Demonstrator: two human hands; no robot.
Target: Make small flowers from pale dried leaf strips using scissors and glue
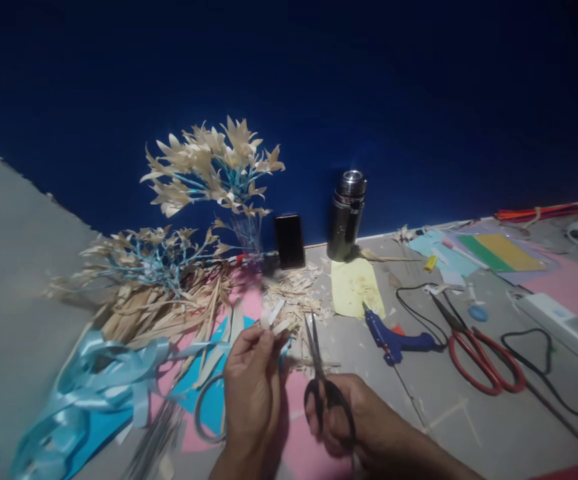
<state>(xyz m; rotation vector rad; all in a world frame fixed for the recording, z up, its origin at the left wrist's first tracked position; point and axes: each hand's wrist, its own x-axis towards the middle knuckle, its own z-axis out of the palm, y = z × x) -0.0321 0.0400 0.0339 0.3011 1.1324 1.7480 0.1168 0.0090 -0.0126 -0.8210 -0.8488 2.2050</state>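
Basically, pale strips [283, 326] get pinched in the left hand [255, 380], probably for steadiness, black-handled scissors [319, 372] gripped alongside in the right hand [361, 417].

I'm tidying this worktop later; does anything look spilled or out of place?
The loose pale scraps strewn in front of the upright phone look like uncleared litter. The light-blue ribbon lies in a tangled heap at left, and the yellow paper shows brownish specks or stains.
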